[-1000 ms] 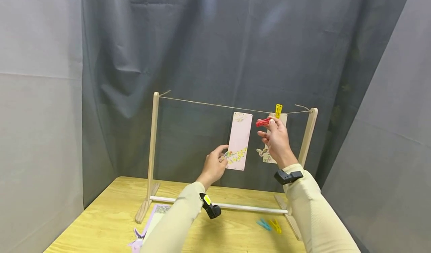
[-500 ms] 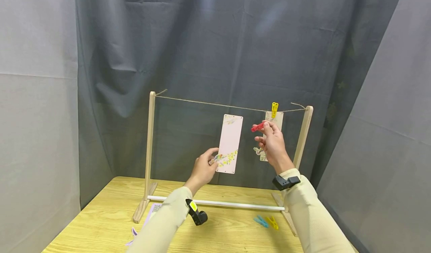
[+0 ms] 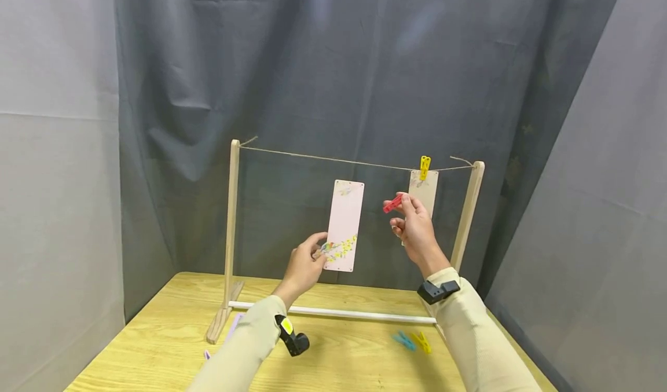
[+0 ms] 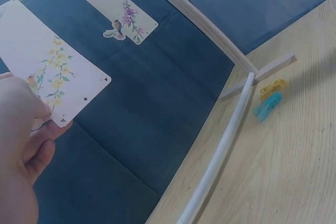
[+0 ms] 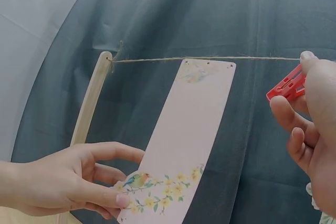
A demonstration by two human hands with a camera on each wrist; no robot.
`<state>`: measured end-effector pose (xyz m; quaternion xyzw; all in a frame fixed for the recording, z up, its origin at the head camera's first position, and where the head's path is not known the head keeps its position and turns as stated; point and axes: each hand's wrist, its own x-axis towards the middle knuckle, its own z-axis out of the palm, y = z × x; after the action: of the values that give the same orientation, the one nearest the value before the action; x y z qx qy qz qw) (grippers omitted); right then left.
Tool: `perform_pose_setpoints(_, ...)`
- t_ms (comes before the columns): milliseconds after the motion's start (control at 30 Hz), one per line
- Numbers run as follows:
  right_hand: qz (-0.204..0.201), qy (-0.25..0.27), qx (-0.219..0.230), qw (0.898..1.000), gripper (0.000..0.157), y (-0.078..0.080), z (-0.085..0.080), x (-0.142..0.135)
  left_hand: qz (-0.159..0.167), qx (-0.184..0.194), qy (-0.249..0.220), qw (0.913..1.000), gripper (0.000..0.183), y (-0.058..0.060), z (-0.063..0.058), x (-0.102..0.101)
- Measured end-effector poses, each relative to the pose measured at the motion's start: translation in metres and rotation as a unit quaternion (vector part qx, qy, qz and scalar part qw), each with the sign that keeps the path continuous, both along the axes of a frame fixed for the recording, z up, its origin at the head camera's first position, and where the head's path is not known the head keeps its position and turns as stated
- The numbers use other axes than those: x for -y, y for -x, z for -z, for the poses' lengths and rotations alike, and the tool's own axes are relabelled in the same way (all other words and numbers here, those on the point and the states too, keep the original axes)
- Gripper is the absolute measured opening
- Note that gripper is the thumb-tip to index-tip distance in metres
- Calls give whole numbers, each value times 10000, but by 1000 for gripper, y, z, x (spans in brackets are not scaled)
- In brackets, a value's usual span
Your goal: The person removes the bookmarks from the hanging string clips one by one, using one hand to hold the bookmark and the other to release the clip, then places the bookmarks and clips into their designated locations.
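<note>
My left hand [image 3: 304,264] pinches a pale pink bookmark card [image 3: 345,218] by its lower left edge. Yellow blossoms and a bird decorate the card, which stands nearly upright; in the head view its top lies below the twine line [image 3: 333,159]. Between thumb and fingertips, my right hand [image 3: 418,230] holds a red clothespin [image 3: 393,203] to the right of the card, also below the twine. Behind that hand a cream card [image 3: 423,190] hangs from the twine under a yellow clothespin [image 3: 425,167]. The left wrist view shows purple flowers on this hanging card [image 4: 123,17].
Two wooden posts [image 3: 232,224] carry the twine, joined low down by a white bar [image 3: 359,315]. On the wooden table [image 3: 344,363] lie a blue clothespin [image 3: 403,340] and another yellow clothespin [image 3: 421,341]. A purple-edged card [image 3: 235,324] is partly hidden by my left sleeve.
My left hand has carried the pink card left and slightly down. My right hand, with the red clothespin, has also shifted left and down, and the clothespin has tilted more.
</note>
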<state>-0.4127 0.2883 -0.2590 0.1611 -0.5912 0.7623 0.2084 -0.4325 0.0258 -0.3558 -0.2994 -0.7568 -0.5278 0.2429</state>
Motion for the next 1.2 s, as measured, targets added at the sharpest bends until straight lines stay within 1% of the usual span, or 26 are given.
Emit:
perform_pose_setpoints(167, -10, 43, 43, 10000, 33, -3, 6, 2, -47, -40, 74, 10000, 51, -1, 1, 11)
perform_pose_setpoints(400, -169, 210, 108, 9996, 31, -3, 17, 4, 27, 64, 148, 9999, 50, -7, 10, 25)
perform_pose_setpoints(633, -247, 252, 111, 9993, 33, -4, 27, 5, 38, 58, 141, 9999, 50, -8, 19, 33)
perform_pose_setpoints(733, -221, 294, 128, 9992, 34, -6, 34, 4, 91, 125, 186, 9997, 51, -12, 24, 36)
perform_pose_setpoints(900, -52, 313, 137, 9994, 34, -8, 44, 3, 290, 249, 202, 9991, 51, -16, 33, 41)
perform_pose_setpoints(1067, 112, 303, 143, 9994, 31, -9, 54, 1, 314, 343, 231, 9987, 50, -18, 39, 44)
perform_pose_setpoints(1200, 83, 247, 108, 9996, 30, -9, 59, 0, 303, 358, 236, 9986, 50, -19, 43, 46)
